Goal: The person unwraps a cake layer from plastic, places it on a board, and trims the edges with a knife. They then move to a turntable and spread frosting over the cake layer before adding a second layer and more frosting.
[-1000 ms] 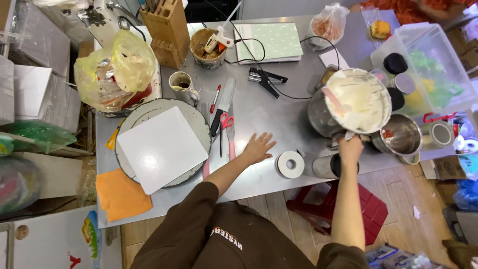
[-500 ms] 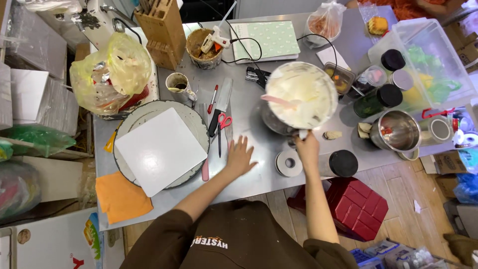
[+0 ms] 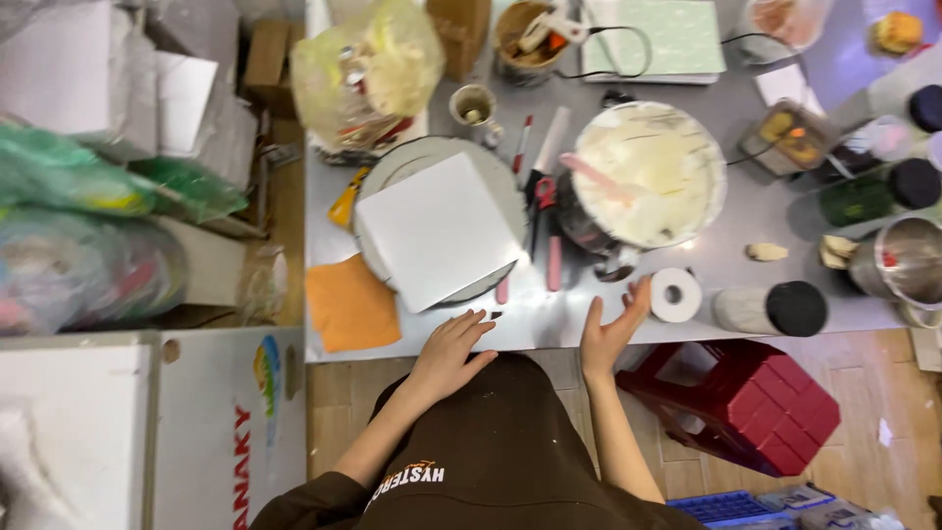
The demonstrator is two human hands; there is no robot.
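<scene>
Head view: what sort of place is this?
Probably a small cake-decorating workspace: a large metal bowl of white cream with a pink spatula, a round turntable carrying a square white board, and a grey steel worktable crowded with tools.

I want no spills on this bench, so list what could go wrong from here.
1. The mixing bowl of cream holds a pink spatula and sits beside the scissors and knife; nudging it could tip cream onto them.
2. The right hand is close to the tape roll at the table edge; a brush might knock it off.
3. The left hand is near the white board, which overhangs the turntable and could slide.
</scene>
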